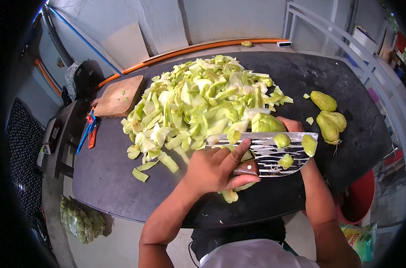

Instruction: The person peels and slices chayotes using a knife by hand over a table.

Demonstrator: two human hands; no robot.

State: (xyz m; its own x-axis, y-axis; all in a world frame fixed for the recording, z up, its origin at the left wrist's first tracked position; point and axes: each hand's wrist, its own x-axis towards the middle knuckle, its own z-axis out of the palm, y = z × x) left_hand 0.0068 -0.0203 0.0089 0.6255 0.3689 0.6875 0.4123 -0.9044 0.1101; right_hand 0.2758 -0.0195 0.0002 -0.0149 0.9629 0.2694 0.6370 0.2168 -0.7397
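A pale wall point(238, 22) formed the rear boundary of the room. A flat beige panel point(124, 47) stood against it. An orange pipe point(198, 46) ran along the wall, behind the bench point(109, 187); a blue pole point(85, 40) slanted down toward the pipe at left. The bench had a dark top with rounded corners and stood above a light floor point(127, 239). A dark side table point(64, 134) occupied the left side; a pale railing point(373, 62) bounded the right.

Pale greyish-white top point(256, 257), dark legwear point(238, 234), bare forearms point(167, 219), bare hands point(209, 168)
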